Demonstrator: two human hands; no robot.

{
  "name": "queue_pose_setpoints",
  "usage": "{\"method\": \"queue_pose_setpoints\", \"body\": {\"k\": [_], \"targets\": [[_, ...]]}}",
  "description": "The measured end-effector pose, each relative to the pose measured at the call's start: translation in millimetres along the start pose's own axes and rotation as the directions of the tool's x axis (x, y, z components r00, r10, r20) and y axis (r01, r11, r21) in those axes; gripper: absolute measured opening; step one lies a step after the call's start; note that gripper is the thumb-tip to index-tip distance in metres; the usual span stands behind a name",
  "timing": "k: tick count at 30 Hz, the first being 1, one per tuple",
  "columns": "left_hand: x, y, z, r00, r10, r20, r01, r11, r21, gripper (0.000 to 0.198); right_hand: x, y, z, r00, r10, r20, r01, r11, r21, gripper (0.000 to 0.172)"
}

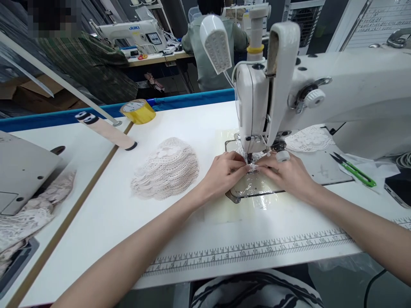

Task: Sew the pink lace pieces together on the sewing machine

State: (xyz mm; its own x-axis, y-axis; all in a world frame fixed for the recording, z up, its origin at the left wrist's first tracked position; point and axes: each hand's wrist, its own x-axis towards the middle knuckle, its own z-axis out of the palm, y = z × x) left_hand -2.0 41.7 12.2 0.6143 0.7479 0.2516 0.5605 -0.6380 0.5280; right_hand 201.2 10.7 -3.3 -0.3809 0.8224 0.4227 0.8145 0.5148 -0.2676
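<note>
Lace (253,168) lies at the presser foot (249,157) of the white sewing machine (253,94), right of the tabletop's (105,222) middle. The left hand (227,169) and right hand (285,173) each pinch it, fingers nearly closed; keeping it flat and lightly taut, well clear of the foot, seems wise. Along the near edge, a printed ruler (250,253) reads 10, 11, 12; past the far edge, another machine (135,33) says JUKI.

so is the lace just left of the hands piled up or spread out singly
Piled up: the lace pile shows many edges layered close together.
</note>
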Motion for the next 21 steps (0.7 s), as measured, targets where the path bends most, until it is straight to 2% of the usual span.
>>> {"method": "queue_pose_setpoints", "body": {"k": [3,9,14,18,21], "targets": [[-4.8,0.2,2.5,1.0,0.018,-0.022,-0.018,1.0,0.019,0.029,-0.5,-0.6,0.6,1.0,0.006,0.01,-0.006,1.0,0.004,0.019],[-12.8,1.1,9.4,0.999,-0.022,-0.05,0.024,0.999,0.037,0.03,-1.4,0.5,5.2,0.999,-0.03,-0.035,0.029,0.999,-0.032,0.019],[-21.1,2.2,11.2,0.993,0.108,-0.051,-0.091,0.961,0.26,0.023,-3.7,2.1,7.2,0.991,-0.109,-0.072,0.105,0.993,-0.054,0.02],[-27.1,6.9,13.3,0.953,0.298,-0.049,-0.236,0.836,0.495,0.024,-6.8,1.0,3.4,0.965,-0.246,-0.092,0.233,0.963,-0.132,0.02],[-32.2,12.3,17.2,0.921,0.389,-0.03,-0.298,0.75,0.591,0.023,-8.5,-1.4,0.0,0.934,-0.34,-0.106,0.318,0.93,-0.185,0.02]]}}
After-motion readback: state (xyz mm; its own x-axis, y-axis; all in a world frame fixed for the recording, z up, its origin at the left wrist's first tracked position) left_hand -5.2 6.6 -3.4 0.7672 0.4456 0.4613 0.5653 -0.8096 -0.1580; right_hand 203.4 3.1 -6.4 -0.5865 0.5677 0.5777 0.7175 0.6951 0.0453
